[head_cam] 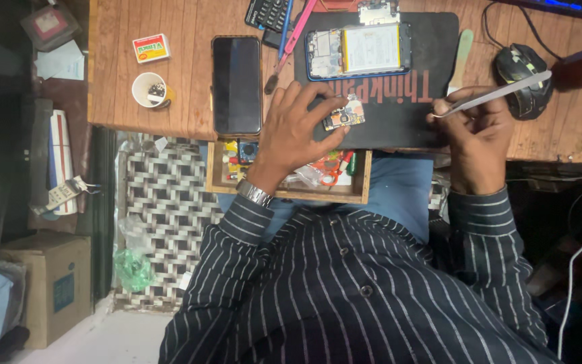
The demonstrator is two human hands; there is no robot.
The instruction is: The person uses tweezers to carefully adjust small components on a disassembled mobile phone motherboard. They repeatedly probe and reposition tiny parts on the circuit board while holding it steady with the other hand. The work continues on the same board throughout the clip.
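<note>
- Fingers of the left hand (298, 131) spread over the near edge of the black work mat (432, 40), thumb and forefinger pinching a small circuit board (345, 114) that lies flat on the mat.
- Right hand (476, 131) is curled closed around metal tweezers (493, 98), whose long arms slant up and away toward the black computer mouse (523, 77).
- An opened smartphone (358, 50), back cover off and its pale battery showing, lies on the mat beyond the board.
- Just left of the mat, a second phone (236, 84) rests with its dark glass up on the wooden desk (170, 101).
- Farther left stand a small white cup (151, 89) and a little yellow-and-red box (151, 48).
- Below the left wrist, an open wooden drawer (287, 195) holds mixed small parts.
- A pink-handled tool (294, 37) lies slanted at the mat's far left corner.
</note>
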